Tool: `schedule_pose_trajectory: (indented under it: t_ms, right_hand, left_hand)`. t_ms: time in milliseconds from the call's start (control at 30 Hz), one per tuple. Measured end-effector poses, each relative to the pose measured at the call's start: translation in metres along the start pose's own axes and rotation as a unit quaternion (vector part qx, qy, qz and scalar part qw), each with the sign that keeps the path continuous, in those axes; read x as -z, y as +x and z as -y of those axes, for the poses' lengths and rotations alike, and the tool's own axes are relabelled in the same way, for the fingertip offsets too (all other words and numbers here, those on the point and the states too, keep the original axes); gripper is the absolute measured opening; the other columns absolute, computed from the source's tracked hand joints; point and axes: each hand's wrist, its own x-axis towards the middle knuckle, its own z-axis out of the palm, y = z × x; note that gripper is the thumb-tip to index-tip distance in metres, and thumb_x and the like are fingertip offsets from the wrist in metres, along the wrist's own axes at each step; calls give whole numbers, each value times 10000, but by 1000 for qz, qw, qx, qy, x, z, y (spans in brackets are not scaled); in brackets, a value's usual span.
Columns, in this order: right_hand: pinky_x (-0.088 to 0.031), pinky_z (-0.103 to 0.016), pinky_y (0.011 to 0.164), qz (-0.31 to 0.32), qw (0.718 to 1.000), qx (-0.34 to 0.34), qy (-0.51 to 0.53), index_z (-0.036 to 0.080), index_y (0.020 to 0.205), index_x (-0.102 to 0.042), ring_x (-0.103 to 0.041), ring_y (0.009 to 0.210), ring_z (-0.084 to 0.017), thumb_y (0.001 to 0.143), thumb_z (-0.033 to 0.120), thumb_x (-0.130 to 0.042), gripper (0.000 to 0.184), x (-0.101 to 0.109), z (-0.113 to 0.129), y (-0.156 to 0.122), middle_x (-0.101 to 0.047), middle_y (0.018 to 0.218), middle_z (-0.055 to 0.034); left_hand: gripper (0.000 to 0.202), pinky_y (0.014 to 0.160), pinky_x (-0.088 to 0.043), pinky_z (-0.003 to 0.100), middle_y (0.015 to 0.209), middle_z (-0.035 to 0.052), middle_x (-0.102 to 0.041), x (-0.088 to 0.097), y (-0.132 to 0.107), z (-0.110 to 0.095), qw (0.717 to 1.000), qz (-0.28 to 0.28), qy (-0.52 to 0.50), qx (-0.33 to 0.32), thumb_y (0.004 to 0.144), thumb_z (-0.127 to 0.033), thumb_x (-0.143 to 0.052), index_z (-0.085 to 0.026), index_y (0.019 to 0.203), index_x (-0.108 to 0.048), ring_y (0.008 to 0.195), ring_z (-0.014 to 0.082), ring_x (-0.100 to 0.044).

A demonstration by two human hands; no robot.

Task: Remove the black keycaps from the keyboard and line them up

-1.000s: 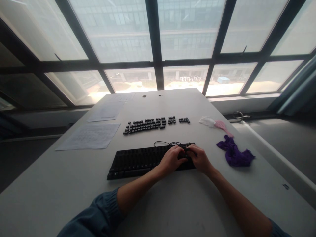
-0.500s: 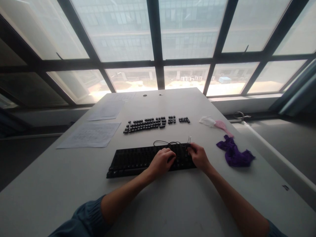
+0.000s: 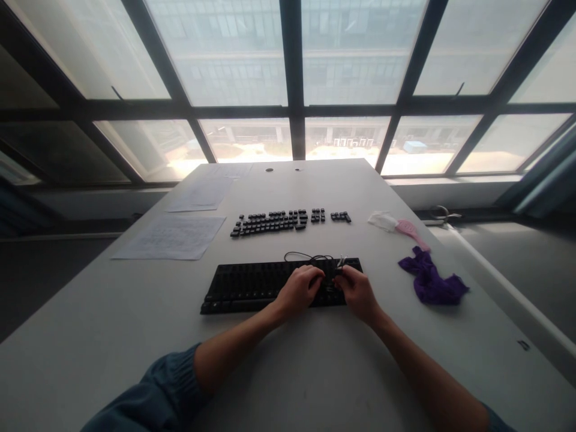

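Observation:
A black keyboard [image 3: 252, 282] lies flat in front of me on the white table, many of its keycaps off. Over its right part, my right hand [image 3: 357, 291] pinches a small wire keycap puller [image 3: 341, 261], whose thin metal loops stick up past the fingertips. My left hand [image 3: 299, 290] is just to the left, resting over the keyboard with fingers curled together; what they hold, if anything, is hidden. Behind the keyboard, removed black keycaps [image 3: 270, 222] lie in rows and small groups. A thin black cable [image 3: 297, 254] loops at the keyboard's back edge.
Printed paper sheets [image 3: 173, 239] lie on the left of the table. To the right are a crumpled purple cloth [image 3: 438, 285], a pink brush [image 3: 407, 228] and a white crumpled wrapper [image 3: 382, 221]. Large windows [image 3: 243, 54] stand beyond the far edge.
My right hand has moved left from the keyboard's right end, bringing the keycap puller closer to my left hand. The left hand stays over the keyboard. The view has shifted slightly.

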Motion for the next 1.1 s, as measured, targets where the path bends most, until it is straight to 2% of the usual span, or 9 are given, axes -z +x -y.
schedule_pose_trajectory:
  t_ms: [167,367,567,667,767,900,1100]
  right_hand:
    - [-445,-272,601,27,999,22,-20,204,739,-613,-562,659,-180,912,283,-557,198,-2,3,1,-614,700,-20]
    - [-430,-283,639,4,998,52,-42,208,745,-623,-541,674,-179,916,242,-545,191,-1,6,4,-597,720,-20]
    - [-440,-290,673,77,992,74,-63,208,797,-653,-569,717,-186,952,254,-512,215,-4,6,2,-617,777,-36]
    - [-445,-291,695,105,986,106,-76,211,851,-662,-578,742,-184,976,242,-477,225,-4,6,-2,-625,834,-50]
    - [-445,-290,706,79,988,117,-67,208,853,-641,-578,753,-182,969,207,-477,201,-5,4,-4,-618,835,-47]
    - [-439,-284,684,29,993,108,-48,200,794,-613,-567,729,-180,929,173,-526,163,-7,0,-4,-606,782,-29]
    - [-440,-286,678,13,994,96,-40,195,786,-625,-566,727,-179,911,157,-540,156,-7,0,-5,-615,777,-26]
  left_hand:
    - [189,865,-481,327,949,59,-695,-1,0,2,1000,-14,-21,14,907,-139,-515,-187,976,-685,923,205,-628]
    - [226,826,-488,301,928,57,-695,0,1,1,999,-20,-42,25,924,-128,-468,-178,976,-682,895,194,-637]
    - [216,833,-478,306,938,55,-698,3,1,-3,998,-19,-51,23,907,-121,-474,-180,956,-676,900,192,-634]
    - [171,829,-465,313,924,52,-691,7,1,-8,1000,7,-28,-5,863,-131,-536,-186,945,-676,900,199,-620]
    - [133,837,-455,332,931,59,-673,9,0,-9,999,40,14,-33,815,-192,-632,-193,935,-688,913,216,-598]
    - [115,847,-442,324,942,54,-666,9,-1,-7,997,57,31,-49,843,-217,-625,-205,914,-714,931,208,-592]
    - [161,844,-426,326,978,39,-673,10,0,-12,995,75,58,-43,804,-279,-705,-222,954,-712,941,209,-606]
